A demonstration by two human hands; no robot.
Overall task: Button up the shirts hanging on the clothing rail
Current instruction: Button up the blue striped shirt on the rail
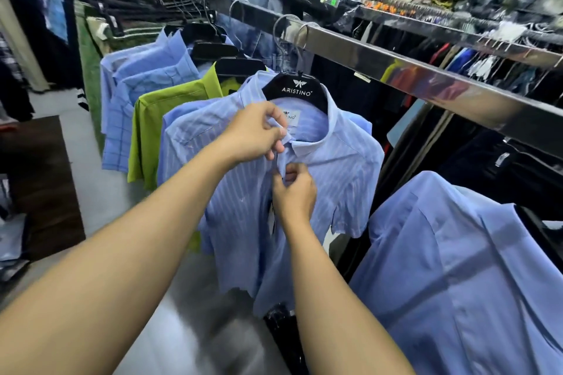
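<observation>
Both hands, left hand (256, 131) and right hand (294, 192), are pinching the striped shirt (335, 167) placket; each grip clamped, keeping edges aligned should help.

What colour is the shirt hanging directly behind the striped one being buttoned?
Lime green shirt, seen in the head view.

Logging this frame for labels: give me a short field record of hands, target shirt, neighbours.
target: striped blue shirt on black Aristino hanger
left hand: pinching the collar edge near the top button
right hand: gripping the placket just below
rail: chrome clothing rail
neighbours: lime green shirt behind; plain blue shirt in front
lower placket: hangs open
</observation>
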